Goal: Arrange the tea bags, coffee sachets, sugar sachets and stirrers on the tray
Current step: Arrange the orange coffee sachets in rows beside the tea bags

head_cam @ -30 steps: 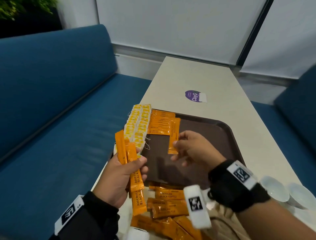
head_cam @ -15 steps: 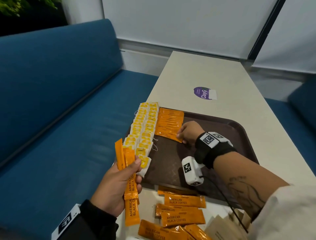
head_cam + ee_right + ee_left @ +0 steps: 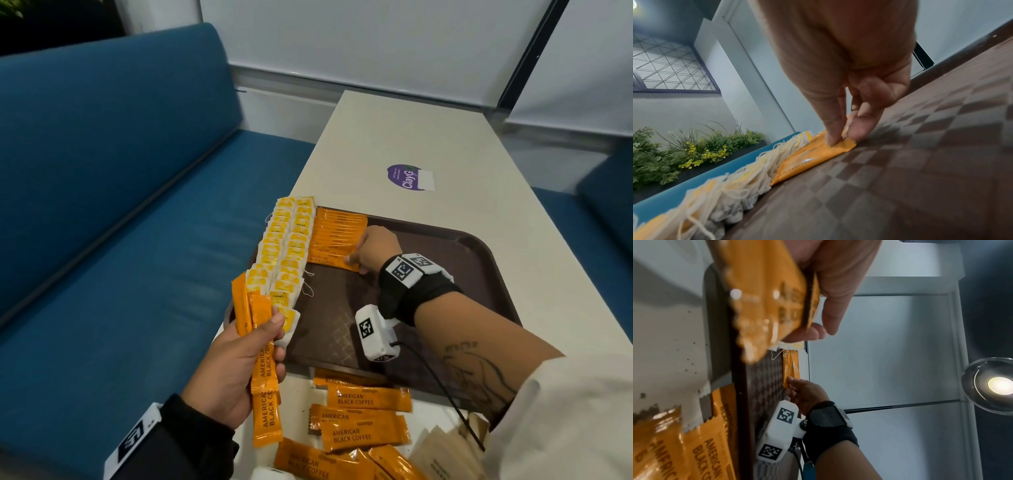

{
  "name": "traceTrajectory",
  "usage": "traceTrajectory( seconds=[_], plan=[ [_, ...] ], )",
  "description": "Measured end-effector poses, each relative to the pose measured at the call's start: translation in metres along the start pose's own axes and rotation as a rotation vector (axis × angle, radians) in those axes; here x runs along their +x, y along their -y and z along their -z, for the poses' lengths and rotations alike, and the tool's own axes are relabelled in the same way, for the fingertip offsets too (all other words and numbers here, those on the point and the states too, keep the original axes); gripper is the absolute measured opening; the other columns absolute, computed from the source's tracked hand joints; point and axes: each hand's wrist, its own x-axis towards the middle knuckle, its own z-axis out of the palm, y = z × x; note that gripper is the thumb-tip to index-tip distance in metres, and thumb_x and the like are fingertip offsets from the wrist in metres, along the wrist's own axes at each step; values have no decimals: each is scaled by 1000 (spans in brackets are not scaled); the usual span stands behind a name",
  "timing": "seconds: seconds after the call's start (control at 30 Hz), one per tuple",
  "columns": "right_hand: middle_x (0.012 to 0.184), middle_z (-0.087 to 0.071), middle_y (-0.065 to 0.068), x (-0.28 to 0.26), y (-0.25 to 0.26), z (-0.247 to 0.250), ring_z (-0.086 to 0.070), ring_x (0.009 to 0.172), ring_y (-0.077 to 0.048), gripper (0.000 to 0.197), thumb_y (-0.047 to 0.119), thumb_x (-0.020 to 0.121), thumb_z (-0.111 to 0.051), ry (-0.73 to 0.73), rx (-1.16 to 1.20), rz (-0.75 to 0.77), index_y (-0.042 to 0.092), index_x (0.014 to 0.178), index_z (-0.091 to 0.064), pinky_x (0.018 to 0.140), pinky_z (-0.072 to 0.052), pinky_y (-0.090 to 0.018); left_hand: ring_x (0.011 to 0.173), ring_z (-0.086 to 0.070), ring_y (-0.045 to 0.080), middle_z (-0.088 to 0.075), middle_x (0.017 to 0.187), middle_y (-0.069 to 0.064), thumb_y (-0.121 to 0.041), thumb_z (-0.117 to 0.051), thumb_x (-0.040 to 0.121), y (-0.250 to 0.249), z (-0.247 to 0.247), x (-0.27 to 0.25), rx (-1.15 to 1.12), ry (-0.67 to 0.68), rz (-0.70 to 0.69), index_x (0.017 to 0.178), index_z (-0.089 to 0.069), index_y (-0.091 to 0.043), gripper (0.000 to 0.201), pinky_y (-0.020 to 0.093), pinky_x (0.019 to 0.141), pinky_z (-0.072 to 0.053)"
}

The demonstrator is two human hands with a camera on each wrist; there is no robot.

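Left grip [image 3: 236, 370] curled closed; right grip [image 3: 371, 251] pinching, arm outstretched.

Coffee sachet [image 3: 334, 262] now on tray [image 3: 479, 260]

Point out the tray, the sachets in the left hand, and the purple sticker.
tray [image 3: 455, 260], head view, bare brown floor near its far right corner.
sachets in the left hand [image 3: 265, 373], head view, printed face of the front sachet.
purple sticker [image 3: 406, 176], head view, its purple middle.
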Motion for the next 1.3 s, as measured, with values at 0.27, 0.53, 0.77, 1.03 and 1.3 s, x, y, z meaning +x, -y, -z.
traceTrajectory(
  seconds=[0.27, 0.53, 0.77, 1.03, 1.3],
  plan=[
    [102, -61, -8, -5, -5, -1, -64, 95, -25, 41, 14, 73, -80, -2, 92, -5, 13, 101, -50, 91, -52, -39, 42, -53, 9, -58, 63, 2, -17, -60, 82, 0, 0, 0, -15, -2, 6, 97, -61, -14, 15, 20, 37, -47],
    [111, -63, -11, -6, -9, -1, -63, 102, -27, 35, 16, 75, -78, -43, 60, 53, 12, 97, -51, 94, -50, -38, 43, -53, 10, -58, 62, 2, -16, -61, 82, 1, 0, 0, -27, 15, 8, 94, -62, -13, 12, 20, 38, -47],
    [115, -63, -11, -2, -6, 0, -61, 95, -26, 36, 27, 79, -75, -30, -45, 68, 15, 91, -44, 87, -47, -34, 45, -55, 12, -60, 64, 4, -33, -61, 74, -2, -5, -6, -49, 20, 28, 99, -61, -11, 33, 23, 40, -49],
    [63, -55, 8, -97, 14, 5, -51, 53, -1, 21, 28, 81, -73, 202, 218, 375, 13, 78, -58, 46, -38, -12, 58, -69, 17, -71, 70, 8, -10, -51, 91, 1, -8, -5, -149, 56, -38, 100, -62, -8, 15, 28, 50, -57],
    [79, -56, 1, -149, 7, -7, -52, 56, -4, 22, 21, 91, -60, 330, 815, 313, 13, 110, -52, 42, -36, -10, 56, -68, 17, -71, 70, 8, -12, -61, 74, 6, -17, -11, 57, 164, -94, 105, -62, -9, 31, 25, 47, -53]
  ],
)
